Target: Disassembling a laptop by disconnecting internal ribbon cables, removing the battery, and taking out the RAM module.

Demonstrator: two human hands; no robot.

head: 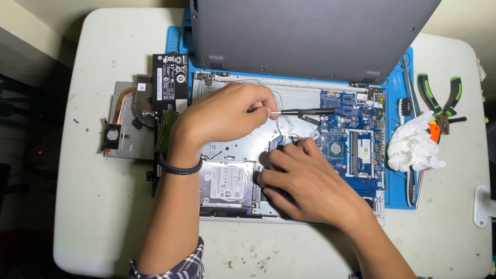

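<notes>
An opened laptop base (240, 148) lies on a blue mat, its grey lid (306, 23) standing up at the back. My left hand (222, 114) holds black tweezers (305, 110) whose tips point right, over the blue motherboard (355, 137). My right hand (303, 181) rests on the base with fingers curled, its fingertips pressing near the motherboard's left edge. A silver hard drive (227, 184) sits in the base between my two wrists.
On the white table (93, 215), a black battery (170, 82) and a copper heat-pipe cooler with fan (121, 121) lie left of the laptop. A crumpled white tissue (414, 147), green-handled pliers (439, 97) and a screwdriver lie at the right.
</notes>
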